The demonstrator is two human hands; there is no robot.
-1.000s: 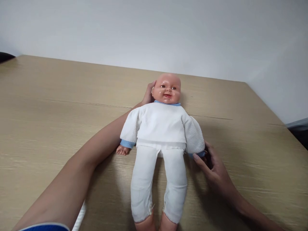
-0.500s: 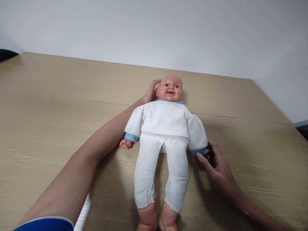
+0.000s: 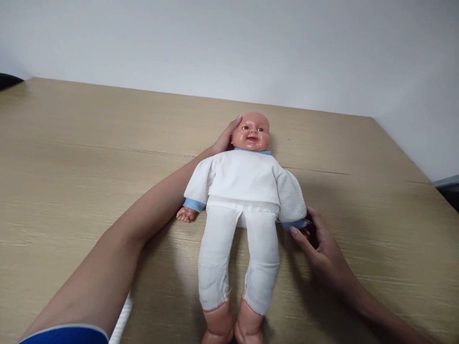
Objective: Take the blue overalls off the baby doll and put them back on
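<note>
A baby doll [image 3: 242,181] is face up in front of me, its feet toward me and cut off by the bottom edge. It wears a white fleece top with blue collar and cuffs, over a white cloth body and legs. Around the side of its head, my left hand [image 3: 226,136] is cupped with the thumb showing; the other fingers are hidden behind the head. My right hand [image 3: 317,243] curls round the doll's cuff and small hand at the right, thumb on the blue cuff [image 3: 294,224]. How far the doll's back touches the table cannot be told.
The light wood-grain table [image 3: 89,191] has a thin seam running across it. A pale wall [image 3: 229,52] rises behind. Dark objects show at the far left [image 3: 10,81] and right edges [image 3: 450,193]. Something white shows below my left forearm.
The whole view has shifted very slightly, with the doll a little further left. Both hands keep their places on the doll.
</note>
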